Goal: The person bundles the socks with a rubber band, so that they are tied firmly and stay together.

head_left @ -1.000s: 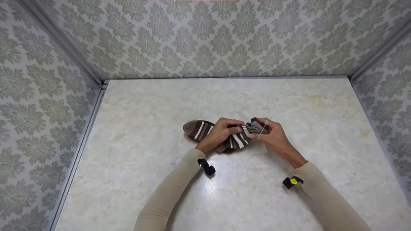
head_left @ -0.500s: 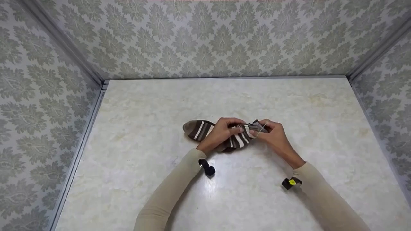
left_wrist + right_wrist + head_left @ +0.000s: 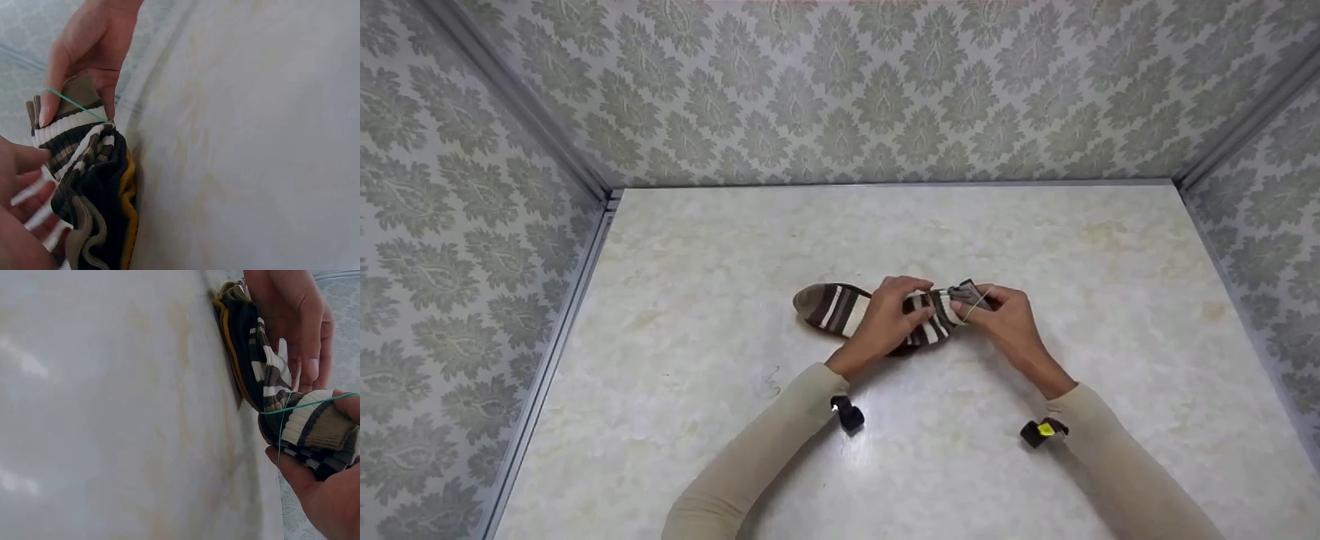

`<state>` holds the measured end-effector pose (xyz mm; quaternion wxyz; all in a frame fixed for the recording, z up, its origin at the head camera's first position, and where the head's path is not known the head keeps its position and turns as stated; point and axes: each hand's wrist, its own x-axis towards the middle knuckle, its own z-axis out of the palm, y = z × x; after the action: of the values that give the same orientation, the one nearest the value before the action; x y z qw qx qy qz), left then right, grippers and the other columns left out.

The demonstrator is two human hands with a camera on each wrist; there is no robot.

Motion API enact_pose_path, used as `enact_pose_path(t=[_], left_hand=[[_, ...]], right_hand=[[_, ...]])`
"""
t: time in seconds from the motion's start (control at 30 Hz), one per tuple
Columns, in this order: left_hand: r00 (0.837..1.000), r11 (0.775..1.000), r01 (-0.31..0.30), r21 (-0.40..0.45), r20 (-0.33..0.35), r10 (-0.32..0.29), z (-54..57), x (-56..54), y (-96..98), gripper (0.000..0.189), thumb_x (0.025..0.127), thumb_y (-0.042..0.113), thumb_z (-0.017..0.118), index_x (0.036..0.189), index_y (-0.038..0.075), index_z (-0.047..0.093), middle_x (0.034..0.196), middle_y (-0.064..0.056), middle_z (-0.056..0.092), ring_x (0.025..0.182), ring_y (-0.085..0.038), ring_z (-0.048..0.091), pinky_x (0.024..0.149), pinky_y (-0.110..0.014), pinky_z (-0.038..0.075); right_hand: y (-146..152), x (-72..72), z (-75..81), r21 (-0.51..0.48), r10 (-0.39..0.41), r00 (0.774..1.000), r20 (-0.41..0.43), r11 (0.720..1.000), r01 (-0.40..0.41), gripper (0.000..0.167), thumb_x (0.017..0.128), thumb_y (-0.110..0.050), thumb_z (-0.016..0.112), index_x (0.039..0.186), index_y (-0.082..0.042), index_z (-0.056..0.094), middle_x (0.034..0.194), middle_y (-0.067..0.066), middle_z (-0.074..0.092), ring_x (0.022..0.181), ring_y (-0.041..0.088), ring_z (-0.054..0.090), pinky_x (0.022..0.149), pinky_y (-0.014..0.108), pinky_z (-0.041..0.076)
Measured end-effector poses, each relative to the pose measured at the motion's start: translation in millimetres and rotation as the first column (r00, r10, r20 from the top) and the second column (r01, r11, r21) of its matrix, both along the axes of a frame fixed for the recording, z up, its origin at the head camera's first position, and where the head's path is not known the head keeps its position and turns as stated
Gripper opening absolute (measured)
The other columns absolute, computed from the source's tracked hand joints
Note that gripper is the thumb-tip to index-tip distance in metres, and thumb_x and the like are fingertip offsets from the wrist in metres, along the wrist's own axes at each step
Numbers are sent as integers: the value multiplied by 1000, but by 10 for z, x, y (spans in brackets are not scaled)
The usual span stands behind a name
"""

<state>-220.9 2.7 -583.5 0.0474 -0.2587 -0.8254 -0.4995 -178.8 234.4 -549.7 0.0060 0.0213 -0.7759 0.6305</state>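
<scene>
A bundle of striped socks [image 3: 840, 309], brown, white and dark with taupe toes, lies near the middle of the table. Navy and mustard layers [image 3: 232, 337] show along its side in the right wrist view. My right hand [image 3: 1011, 321] grips the cuff end [image 3: 326, 427] between thumb and fingers. A thin green rubber band [image 3: 306, 405] loops round the socks there and runs over the right hand's digits. Beside the ribbed part, my left hand [image 3: 889, 319] has its thumb and fingers spread, a fingertip right at the fabric in the left wrist view. A white strip [image 3: 282, 354] shows near its fingers.
The pale marbled table [image 3: 697, 270] is bounded by patterned wall panels [image 3: 840, 90] at the back and both sides, with grey metal framing [image 3: 607, 201] at the corners. Black wrist devices [image 3: 849, 416] are strapped over both beige sleeves [image 3: 757, 442].
The left thumb and fingers have spread from their pinch on the socks. The right hand has worked the band from the cuff end toward the striped part, and the cuffs sit flatter in its grip.
</scene>
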Motion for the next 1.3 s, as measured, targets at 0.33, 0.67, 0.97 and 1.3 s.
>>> enact_pose_path(t=[0.33,0.67,0.97,1.3], left_hand=[[1000,974,6,-225,2,-6,35,38,26,35,101,16,81,135,12,78,128,-5,79,115,-28,68,108,-49,49],[1000,961,10,-277,-17,-16,72,84,18,32,103,18,78,135,17,78,130,4,79,118,-22,67,106,-50,45],[1000,961,12,-277,1,-12,67,95,20,33,104,19,78,137,18,78,131,4,78,119,-22,66,106,-49,43],[1000,959,-3,-283,-22,-3,54,86,32,33,103,19,79,136,17,78,130,3,79,119,-22,67,107,-49,45]], right_hand=[[113,16,29,-22,104,992,75,994,-103,44,96,-26,89,128,2,76,116,13,76,99,19,72,80,28,59],[334,-5,147,-34,263,945,196,965,-261,54,101,-18,82,146,5,63,127,11,73,106,17,74,78,31,60],[246,-38,164,17,218,961,170,974,-224,44,97,-22,87,129,5,72,111,11,76,87,15,68,67,27,55],[107,-13,119,62,118,981,152,990,-129,37,99,-33,86,110,1,74,90,6,66,74,16,53,64,29,45]])
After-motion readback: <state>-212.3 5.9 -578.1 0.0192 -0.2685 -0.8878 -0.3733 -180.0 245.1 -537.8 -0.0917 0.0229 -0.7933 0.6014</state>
